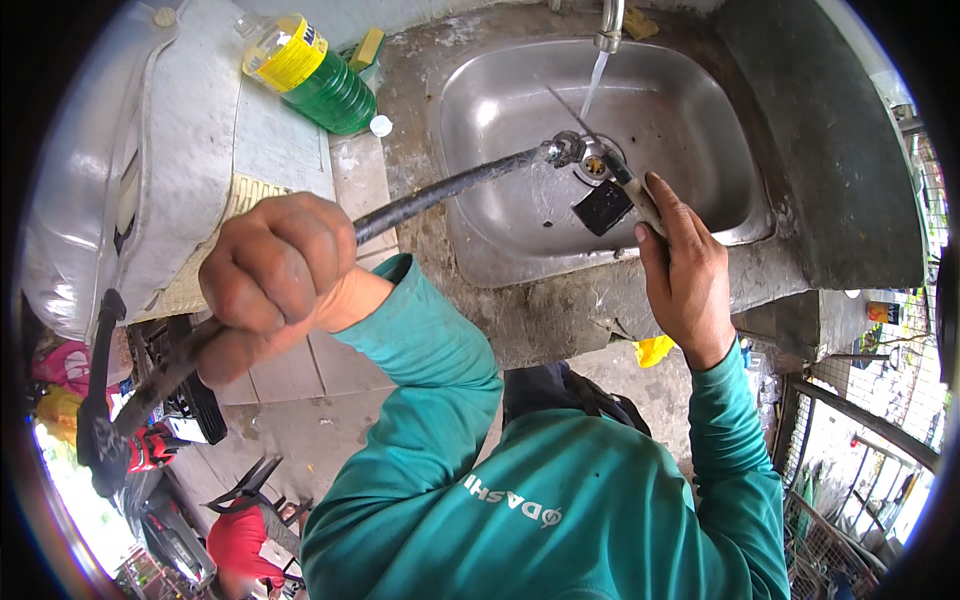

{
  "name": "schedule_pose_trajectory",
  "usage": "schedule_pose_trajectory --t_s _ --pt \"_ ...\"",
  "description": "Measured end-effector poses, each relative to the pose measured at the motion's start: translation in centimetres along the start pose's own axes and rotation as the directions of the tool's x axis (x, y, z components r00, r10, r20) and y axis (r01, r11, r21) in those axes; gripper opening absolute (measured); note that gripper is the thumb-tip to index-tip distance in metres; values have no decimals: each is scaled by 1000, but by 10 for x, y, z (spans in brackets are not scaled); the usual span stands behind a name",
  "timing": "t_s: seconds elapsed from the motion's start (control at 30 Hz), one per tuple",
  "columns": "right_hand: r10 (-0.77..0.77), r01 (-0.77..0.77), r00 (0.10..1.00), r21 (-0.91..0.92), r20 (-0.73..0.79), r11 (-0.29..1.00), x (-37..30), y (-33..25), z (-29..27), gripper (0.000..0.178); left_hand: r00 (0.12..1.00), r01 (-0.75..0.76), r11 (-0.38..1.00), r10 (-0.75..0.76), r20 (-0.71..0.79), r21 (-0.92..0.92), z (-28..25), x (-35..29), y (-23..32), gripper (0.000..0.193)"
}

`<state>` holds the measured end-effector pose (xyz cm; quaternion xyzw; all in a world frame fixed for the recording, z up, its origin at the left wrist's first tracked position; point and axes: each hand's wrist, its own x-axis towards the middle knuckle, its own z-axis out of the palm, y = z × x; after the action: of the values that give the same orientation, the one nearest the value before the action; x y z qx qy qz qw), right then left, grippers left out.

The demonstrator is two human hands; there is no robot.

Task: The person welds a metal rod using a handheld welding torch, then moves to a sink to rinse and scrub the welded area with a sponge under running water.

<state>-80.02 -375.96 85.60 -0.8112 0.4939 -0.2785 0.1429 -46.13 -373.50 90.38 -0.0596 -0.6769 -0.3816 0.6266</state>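
Closest to me, at 9 o'clock, the left hand [280, 265] has its fingers curled tightly together around a long dark bar [450, 190], which slants from 8 o'clock up to a grimy, wet-looking metal tip over the steel sink [720, 120] at 1 o'clock. I expect the bar to be stiff, fairly heavy and hard to damage, but slick wherever it is wet; I would hold it near the middle, as the fist does, away from the tip. At 3 o'clock, the right hand [690, 265] pinches the pale handle of a slim tool [648, 210] between thumb and forefinger; I judge this light, its thin shaft easier to bend, best gripped by that handle. Its other fingers are tucked out of my sight. Farther off, water [595, 85] runs from the faucet [608, 40] at 1 o'clock. I cannot tell whether the black block [603, 207] beneath the tool is attached to it, nor whether the black fitting [100, 440] at 8 o'clock belongs to the bar; the fist covers the bar's middle.
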Motion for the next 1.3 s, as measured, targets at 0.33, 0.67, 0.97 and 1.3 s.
schedule_pose_trajectory --t_s 0.33,0.67,0.97,1.3 --pt "-107 112 993 -138 44 984 15 20 24 49 1000 5 1000 -5 5 21 6 1 3 53" --pt "-47 46 997 16 57 999 5 10 39 50 909 116 990 -138 -393 -79 2 1 2 65" --pt "-77 78 994 18 -72 997 -9 28 49 51 683 160 987 -132 -718 -29 -1 3 5 65" --pt "-45 45 998 8 47 999 -36 32 82 59 427 182 974 48 -903 138 -1 5 3 64"
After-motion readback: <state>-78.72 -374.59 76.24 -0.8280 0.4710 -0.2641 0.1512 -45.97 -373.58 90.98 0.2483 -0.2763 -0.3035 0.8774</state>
